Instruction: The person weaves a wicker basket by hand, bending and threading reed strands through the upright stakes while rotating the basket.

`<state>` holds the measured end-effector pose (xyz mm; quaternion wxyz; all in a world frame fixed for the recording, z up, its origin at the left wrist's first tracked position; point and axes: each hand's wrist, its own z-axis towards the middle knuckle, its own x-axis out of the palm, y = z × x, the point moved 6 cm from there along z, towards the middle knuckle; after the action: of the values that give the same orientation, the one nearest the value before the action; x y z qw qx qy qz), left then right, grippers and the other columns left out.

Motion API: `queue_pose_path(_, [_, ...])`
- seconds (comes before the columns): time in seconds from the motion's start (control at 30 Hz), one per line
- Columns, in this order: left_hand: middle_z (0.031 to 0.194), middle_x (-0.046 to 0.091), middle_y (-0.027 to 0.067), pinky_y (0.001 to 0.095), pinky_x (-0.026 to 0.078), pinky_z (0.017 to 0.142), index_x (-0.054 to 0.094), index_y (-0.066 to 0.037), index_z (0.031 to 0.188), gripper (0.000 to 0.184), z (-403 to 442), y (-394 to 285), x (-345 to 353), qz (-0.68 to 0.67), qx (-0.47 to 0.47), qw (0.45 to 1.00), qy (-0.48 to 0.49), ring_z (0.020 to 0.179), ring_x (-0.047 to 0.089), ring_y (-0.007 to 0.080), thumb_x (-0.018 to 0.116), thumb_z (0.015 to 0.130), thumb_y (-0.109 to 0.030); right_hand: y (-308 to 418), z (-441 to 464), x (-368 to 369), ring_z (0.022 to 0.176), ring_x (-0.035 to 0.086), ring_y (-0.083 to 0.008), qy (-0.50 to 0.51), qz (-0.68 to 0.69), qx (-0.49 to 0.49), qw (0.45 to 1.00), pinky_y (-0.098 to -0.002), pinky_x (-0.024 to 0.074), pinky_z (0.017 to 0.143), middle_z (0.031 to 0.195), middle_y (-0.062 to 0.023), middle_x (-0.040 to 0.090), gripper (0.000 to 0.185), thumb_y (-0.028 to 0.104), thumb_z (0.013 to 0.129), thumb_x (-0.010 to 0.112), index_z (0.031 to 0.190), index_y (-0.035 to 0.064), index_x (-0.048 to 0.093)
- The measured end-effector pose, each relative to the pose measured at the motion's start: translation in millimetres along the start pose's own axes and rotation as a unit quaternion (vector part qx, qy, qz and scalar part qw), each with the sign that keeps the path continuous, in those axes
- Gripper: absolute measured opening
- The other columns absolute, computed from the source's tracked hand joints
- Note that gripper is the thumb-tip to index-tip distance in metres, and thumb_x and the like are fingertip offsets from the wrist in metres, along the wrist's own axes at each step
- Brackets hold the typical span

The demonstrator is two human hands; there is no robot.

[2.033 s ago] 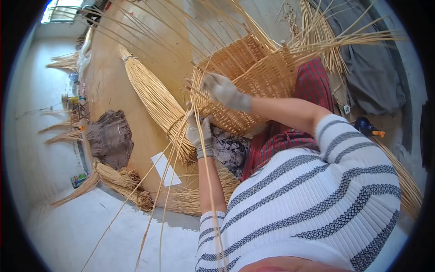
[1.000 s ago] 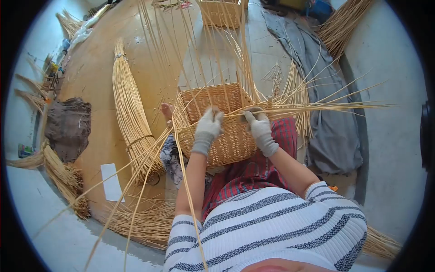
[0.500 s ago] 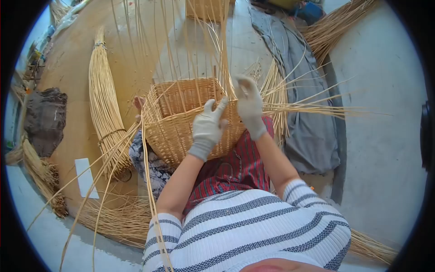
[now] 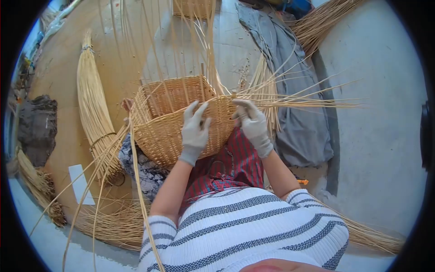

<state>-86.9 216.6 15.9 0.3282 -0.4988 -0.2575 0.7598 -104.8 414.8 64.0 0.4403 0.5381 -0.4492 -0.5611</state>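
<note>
A woven wicker basket [image 4: 174, 138] rests on my lap, its opening facing up and away, with long upright canes rising from its far side. My left hand [image 4: 195, 131] lies against the near wall just under the rim, its gloved fingers spread and nothing gripped in them. At the basket's right corner is my right hand [image 4: 253, 122], gloved, with curled fingers at the rim where a sheaf of loose canes [image 4: 299, 102] runs out to the right. Whatever its fingertips pinch is too small to make out. More long canes [image 4: 134, 167] hang from the left corner toward me.
A tied cane bundle [image 4: 93, 95] lies on the left of the floor, beside a white card [image 4: 81, 185]. Grey cloth [image 4: 299, 131] is spread on the right. Another basket [image 4: 192, 8] stands at the top. Loose canes [image 4: 118, 224] lie at lower left.
The basket has swung from a tilted pose to facing forward. My left hand has moved from the left corner canes to the near wall; my right hand has shifted to the right corner.
</note>
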Motion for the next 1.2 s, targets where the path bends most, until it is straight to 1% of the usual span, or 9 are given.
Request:
queue_pose_path(0.07, [0.117,0.062,0.0096,0.0336,0.054,0.079,0.062,-0.011,0.126,0.041,-34.7,32.4,-40.8,-0.056,0.013,0.988,-0.144,0.090,0.065,0.0231,0.070,0.087,-0.003,-11.8,-2.8,43.3,0.070,0.059,-0.0061,0.100,0.001,-0.019,0.995,-0.0223,0.0510,0.063,0.080,-0.0008,0.066,0.019,0.014,0.102,0.057,0.118,0.0099,0.067])
queue_pose_path(0.2, [0.097,0.066,0.0031,0.0282,0.054,0.072,0.065,0.000,0.108,0.018,-98.6,149.5,-134.1,-0.279,-0.354,0.820,-0.354,0.078,0.063,0.0139,0.069,0.092,-0.003,-15.6,-39.9,132.9,0.073,0.066,-0.0142,0.266,-0.059,0.006,0.962,-0.0279,0.0542,0.066,0.081,-0.0047,0.068,0.017,0.014,0.099,0.060,0.114,0.0103,0.068])
queue_pose_path(0.4, [0.093,0.071,0.0102,0.0329,0.054,0.077,0.069,0.002,0.096,0.018,-89.2,128.5,-187.4,0.038,-0.095,0.926,-0.363,0.084,0.067,0.0188,0.076,0.087,-0.011,45.3,-99.3,251.4,0.090,0.069,-0.0305,0.432,-0.070,-0.211,0.874,-0.0393,0.0560,0.073,0.094,-0.0123,0.070,0.022,0.018,0.093,0.063,0.114,0.0172,0.068])
queue_pose_path(0.6, [0.115,0.063,0.0088,0.0299,0.050,0.094,0.058,0.001,0.127,0.045,-102.1,172.4,-163.8,-0.413,-0.084,0.891,-0.170,0.106,0.061,0.0177,0.071,0.084,-0.003,73.8,-110.3,284.4,0.077,0.066,-0.0306,0.401,-0.255,-0.377,0.795,-0.0424,0.0529,0.064,0.079,-0.0095,0.063,0.022,0.033,0.086,0.069,0.099,0.0147,0.070])
queue_pose_path(0.73, [0.124,0.059,0.0070,0.0284,0.048,0.100,0.054,-0.004,0.134,0.057,-38.9,164.4,-194.0,-0.380,-0.228,0.896,-0.039,0.114,0.057,0.0159,0.070,0.081,0.008,60.3,-109.0,258.1,0.081,0.066,-0.0301,0.366,-0.245,-0.354,0.825,-0.0410,0.0539,0.071,0.084,-0.0095,0.066,0.021,0.030,0.086,0.069,0.093,0.0108,0.068])
queue_pose_path(0.83, [0.115,0.056,-0.0015,0.0285,0.049,0.093,0.056,-0.010,0.132,0.052,-14.5,183.6,-168.4,-0.407,-0.209,0.878,0.139,0.103,0.055,0.0140,0.078,0.086,-0.021,48.1,-77.5,213.2,0.089,0.069,-0.0267,0.340,-0.208,-0.251,0.882,-0.0392,0.0543,0.074,0.095,-0.0102,0.070,0.014,0.023,0.093,0.065,0.097,0.0109,0.070])
queue_pose_path(0.97, [0.110,0.054,0.0042,0.0300,0.046,0.098,0.060,-0.012,0.124,0.050,-13.5,160.0,-169.5,-0.136,-0.097,0.986,-0.019,0.102,0.055,0.0175,0.081,0.079,-0.008,-70.1,12.8,164.2,0.089,0.067,-0.0126,0.234,0.307,0.240,0.891,-0.0215,0.0498,0.065,0.096,-0.0031,0.071,0.035,0.039,0.103,0.054,0.114,0.0082,0.065])
queue_pose_path(1.13, [0.121,0.053,0.0076,0.0345,0.044,0.103,0.062,-0.012,0.122,0.041,-25.9,173.2,-151.9,-0.146,-0.111,0.980,-0.079,0.115,0.053,0.0220,0.078,0.084,-0.013,-43.6,14.0,170.1,0.088,0.066,-0.0120,0.153,0.143,0.155,0.965,-0.0239,0.0516,0.071,0.098,-0.0029,0.069,0.026,0.027,0.105,0.052,0.114,0.0053,0.064])
queue_pose_path(1.2, [0.124,0.051,0.0073,0.0345,0.044,0.103,0.061,-0.011,0.122,0.041,-31.7,182.6,-142.8,-0.217,-0.131,0.958,-0.138,0.118,0.053,0.0216,0.078,0.085,-0.014,4.1,30.1,200.0,0.097,0.067,-0.0153,0.138,0.107,-0.069,0.982,-0.0268,0.0535,0.081,0.111,-0.0074,0.068,0.023,0.016,0.103,0.054,0.119,0.0031,0.062])
